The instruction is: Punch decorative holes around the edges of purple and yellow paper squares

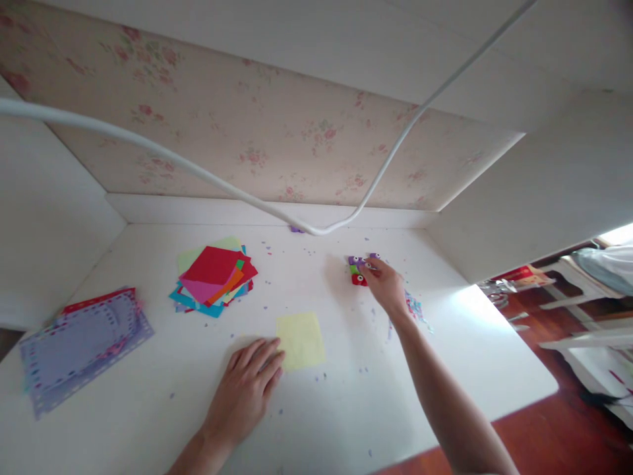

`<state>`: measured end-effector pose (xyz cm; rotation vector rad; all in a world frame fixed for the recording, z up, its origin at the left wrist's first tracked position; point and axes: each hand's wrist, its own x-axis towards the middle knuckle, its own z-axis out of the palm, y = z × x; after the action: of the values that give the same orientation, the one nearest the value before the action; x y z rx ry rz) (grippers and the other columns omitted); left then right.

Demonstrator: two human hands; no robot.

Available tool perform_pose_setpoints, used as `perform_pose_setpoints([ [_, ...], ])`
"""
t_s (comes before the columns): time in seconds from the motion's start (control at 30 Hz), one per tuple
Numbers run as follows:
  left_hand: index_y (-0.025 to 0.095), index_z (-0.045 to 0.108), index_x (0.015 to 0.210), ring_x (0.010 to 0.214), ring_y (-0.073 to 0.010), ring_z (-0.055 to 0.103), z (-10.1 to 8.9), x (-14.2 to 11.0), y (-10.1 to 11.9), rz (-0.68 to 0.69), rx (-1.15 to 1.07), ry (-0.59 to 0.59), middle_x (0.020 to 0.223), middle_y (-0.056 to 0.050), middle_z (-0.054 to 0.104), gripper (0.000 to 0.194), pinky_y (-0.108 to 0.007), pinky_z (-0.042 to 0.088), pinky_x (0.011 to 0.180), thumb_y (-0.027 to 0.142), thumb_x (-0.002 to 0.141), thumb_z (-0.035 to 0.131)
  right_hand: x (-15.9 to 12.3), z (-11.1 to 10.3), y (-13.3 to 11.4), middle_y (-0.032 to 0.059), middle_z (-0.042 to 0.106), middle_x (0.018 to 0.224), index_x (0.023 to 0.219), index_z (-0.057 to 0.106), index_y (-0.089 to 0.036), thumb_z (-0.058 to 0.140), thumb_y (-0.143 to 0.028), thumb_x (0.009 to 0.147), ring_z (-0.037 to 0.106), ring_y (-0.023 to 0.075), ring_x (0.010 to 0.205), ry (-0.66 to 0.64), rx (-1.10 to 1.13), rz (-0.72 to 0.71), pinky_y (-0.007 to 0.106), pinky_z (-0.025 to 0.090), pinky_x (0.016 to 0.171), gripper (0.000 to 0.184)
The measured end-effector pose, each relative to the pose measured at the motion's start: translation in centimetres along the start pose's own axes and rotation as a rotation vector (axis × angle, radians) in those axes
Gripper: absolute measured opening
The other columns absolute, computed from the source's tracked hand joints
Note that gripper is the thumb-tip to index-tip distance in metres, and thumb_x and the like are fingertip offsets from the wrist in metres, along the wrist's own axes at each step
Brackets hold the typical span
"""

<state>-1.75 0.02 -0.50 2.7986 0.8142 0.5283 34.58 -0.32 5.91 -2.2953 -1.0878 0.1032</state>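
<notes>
At the far left, coloured papers point(216, 269) are piled, while nearer, by the flat-laid, ungripping left hand point(248, 380), the yellow sheet point(301, 340) is best steadied along its left edge, and, far right, eye-dotted pieces point(355, 269) should be handled lightly by the right hand point(386, 284), whose pinch cannot be told

This looks like a room in a home: pale pink wallpaper with rose-coloured flowers point(252, 132) spans the upper frame, a smooth white desk with a rounded corner point(346, 409) fills the lower part, and glossy reddish-brown flooring point(554, 435) shows at lower right.
</notes>
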Motion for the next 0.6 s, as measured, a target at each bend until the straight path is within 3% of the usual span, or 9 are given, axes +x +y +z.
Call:
perform_pose_setpoints([
  [0.07,0.028,0.063,0.122,0.122,-0.0232,0.052,0.0,0.0,-0.1,0.003,-0.001,0.001,0.133,0.0,0.06,0.03,-0.041,0.044,0.097,0.026,0.094,0.053,3.7,-0.7,0.4,0.0032,0.076,0.096,0.11,0.07,-0.027,0.051,-0.047,0.088,0.07,0.0211,0.09,-0.034,-0.222,0.017,0.029,0.052,0.077,0.035],
  [0.2,0.028,0.062,0.123,0.12,-0.0229,0.053,0.0,0.1,-0.2,0.009,-0.011,0.01,0.132,0.0,0.062,0.031,-0.04,0.043,0.097,0.026,0.093,0.054,8.2,-0.6,1.3,0.0059,0.075,0.103,0.106,0.074,-0.026,0.054,-0.043,0.086,0.068,0.0252,0.096,-0.086,-0.372,0.035,0.031,0.049,0.078,0.033],
  [0.43,0.029,0.063,0.119,0.118,-0.0227,0.054,-0.3,0.2,-0.4,-0.018,-0.062,-0.015,0.128,0.001,0.063,0.028,-0.039,0.043,0.097,0.027,0.093,0.055,10.3,1.3,2.2,0.0128,0.075,0.097,0.096,0.078,-0.02,0.051,-0.028,0.084,0.068,0.0278,0.093,-0.194,-0.565,0.02,0.032,0.049,0.076,0.031],
  [0.6,0.03,0.064,0.117,0.117,-0.0228,0.055,-0.4,0.4,-0.5,-0.037,-0.098,-0.022,0.126,0.0,0.064,0.027,-0.04,0.044,0.096,0.027,0.092,0.055,11.1,1.5,2.3,0.0096,0.07,0.117,0.122,0.068,-0.024,0.049,-0.025,0.083,0.063,0.026,0.109,-0.239,-0.628,-0.022,0.032,0.049,0.085,0.043],
])
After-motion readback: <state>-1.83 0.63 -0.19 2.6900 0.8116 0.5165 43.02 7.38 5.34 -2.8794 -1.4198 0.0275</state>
